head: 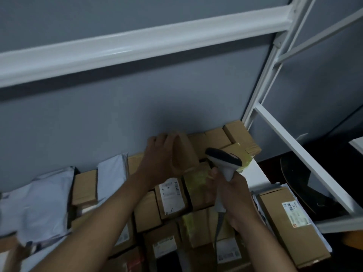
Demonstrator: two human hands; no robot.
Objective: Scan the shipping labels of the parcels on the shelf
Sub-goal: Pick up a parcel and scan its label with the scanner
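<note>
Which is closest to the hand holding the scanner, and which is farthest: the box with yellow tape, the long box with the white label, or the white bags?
From the right hand, in the head view:
1. Box with yellow tape: just left of it, touching or nearly so.
2. Long box with the white label: to its right, on the shelf's edge.
3. White bags: far left.

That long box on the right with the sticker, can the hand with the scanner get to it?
Probably yes: the long box lies uncovered beside the right hand holding the scanner.
</note>
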